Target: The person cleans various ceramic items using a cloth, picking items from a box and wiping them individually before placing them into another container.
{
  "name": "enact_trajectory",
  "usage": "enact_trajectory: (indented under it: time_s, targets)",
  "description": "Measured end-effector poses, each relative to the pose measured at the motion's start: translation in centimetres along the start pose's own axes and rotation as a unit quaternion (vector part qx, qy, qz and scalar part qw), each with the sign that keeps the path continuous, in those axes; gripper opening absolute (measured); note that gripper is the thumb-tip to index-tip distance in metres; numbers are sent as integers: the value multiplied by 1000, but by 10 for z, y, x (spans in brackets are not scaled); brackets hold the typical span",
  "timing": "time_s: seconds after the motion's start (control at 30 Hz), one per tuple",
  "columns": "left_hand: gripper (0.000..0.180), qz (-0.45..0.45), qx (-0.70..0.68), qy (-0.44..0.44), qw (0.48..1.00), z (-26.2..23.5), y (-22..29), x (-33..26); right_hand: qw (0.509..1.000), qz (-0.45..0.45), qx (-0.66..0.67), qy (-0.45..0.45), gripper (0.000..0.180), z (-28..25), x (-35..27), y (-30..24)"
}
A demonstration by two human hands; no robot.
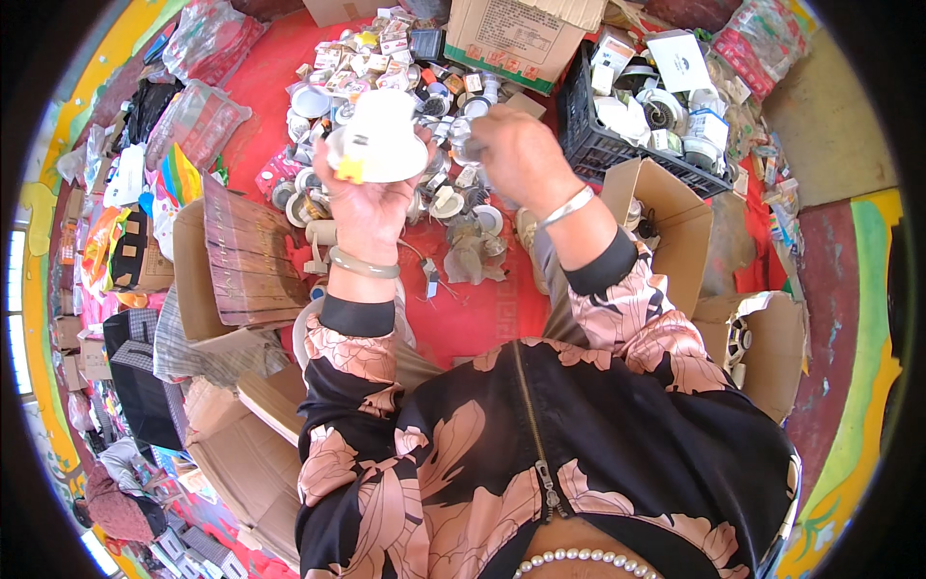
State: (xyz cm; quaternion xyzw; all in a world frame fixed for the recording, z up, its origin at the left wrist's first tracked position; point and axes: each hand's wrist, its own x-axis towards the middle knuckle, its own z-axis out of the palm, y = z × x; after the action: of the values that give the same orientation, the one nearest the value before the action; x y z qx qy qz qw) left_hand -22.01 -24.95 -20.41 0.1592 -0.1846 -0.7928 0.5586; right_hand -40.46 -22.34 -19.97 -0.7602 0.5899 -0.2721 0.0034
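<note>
My left hand (pixel 371 198) is raised palm up, fingers curled round a bright white rounded lamp fitting (pixel 381 135). A small yellow piece (pixel 349 170) shows at the fitting's near edge; glare hides finer detail. To the right, my right hand (pixel 521 154) is closed, its fingertips together at a pale, shiny spot. Whatever they pinch is too blurred to name. Beyond and below both hands spreads a heap of white downlights, lamp parts and small boxes (pixel 371 58) on a red cloth (pixel 241 63). A crumpled clear plastic bag (pixel 475 249) lies nearer to me.
A black crate (pixel 598 154) full of lamp parts stands at the far right, beside a large carton (pixel 521 39). Open cardboard boxes flank me, one at the left (pixel 198 280) and two at the right (pixel 675 207). Packaged goods (pixel 125 251) crowd the left side.
</note>
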Motion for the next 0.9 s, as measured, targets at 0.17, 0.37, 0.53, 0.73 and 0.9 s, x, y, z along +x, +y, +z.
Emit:
enact_trajectory:
  time_s: [0.17, 0.37, 0.53, 0.73, 0.9]
  targets:
    - [76, -32, -107, -56, 992, -11, 12, 3, 967, 78, 150, 191, 22, -15, 8, 13]
    - [72, -67, -113, -54, 990, -5, 2, 1, 926, -190, 246, 213, 26, -23, 3, -44]
    - [73, -60, -54, -62, 995, -1, 3, -2, 950, -196, 176, 170, 25, -8, 0, -35]
    - [84, -93, -69, -143, 983, 0, 0, -8, 940, -9, 169, 295, 22, -23, 4, -9]
    - [98, -111, -98, -294, 944, -10, 7, -5, 660, 234, 709, 80, 17, -51, -2, 17]
